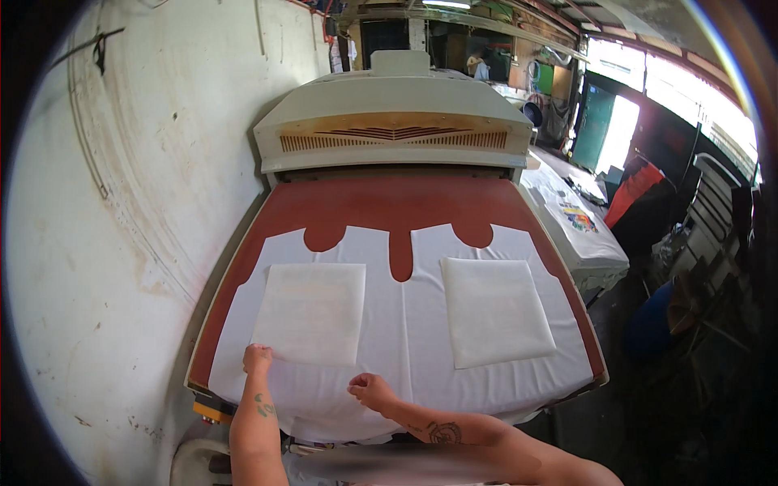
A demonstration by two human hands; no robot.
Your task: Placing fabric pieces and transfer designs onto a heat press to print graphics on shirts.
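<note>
Now: smoothing left paper sheet (309,313) on white garments (403,340) | left hand (258,358) curled at its corner | right hand (369,390) loosely closed, empty | next likely needs flattening edges squarely.

I note a large heat press (395,130) mid-room. Left of it, a stained white wall (162,162). Right of it, a white-covered table (579,235), stacked chairs (713,202) and a bright doorway (620,130). Behind it, cluttered shelves (486,57).
</note>
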